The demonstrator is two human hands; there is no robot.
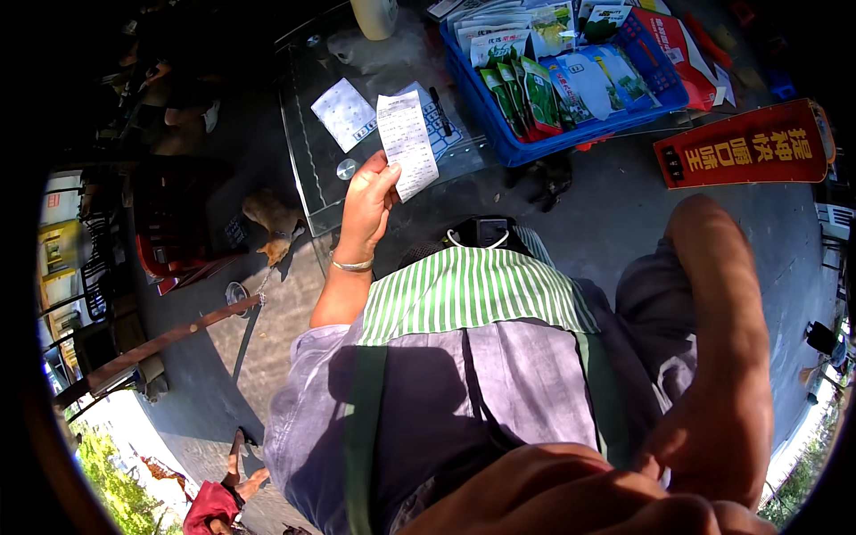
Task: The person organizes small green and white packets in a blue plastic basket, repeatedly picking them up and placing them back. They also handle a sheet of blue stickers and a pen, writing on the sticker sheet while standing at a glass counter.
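My left hand (374,190), with a bracelet at the wrist, pinches the lower part of a printed paper receipt (408,144) between thumb and fingers. The receipt is above a glass-topped table (304,180). My right arm is bent at the right, and my right hand (568,491) is large and blurred at the bottom, close to the camera; whether it holds anything cannot be told. On the table are a white dotted sheet (343,114), a sheet of blue-framed codes (447,142), a black pen (440,110) and a small clear disc (346,169).
A blue plastic basket (518,152) of seed packets stands on the table beside a pale container (376,19). A red sign (742,144) is at the right. A dog (275,224), a dark red chair (157,254) and a wooden pole (194,328) are left. Another person (214,505) is lower left.
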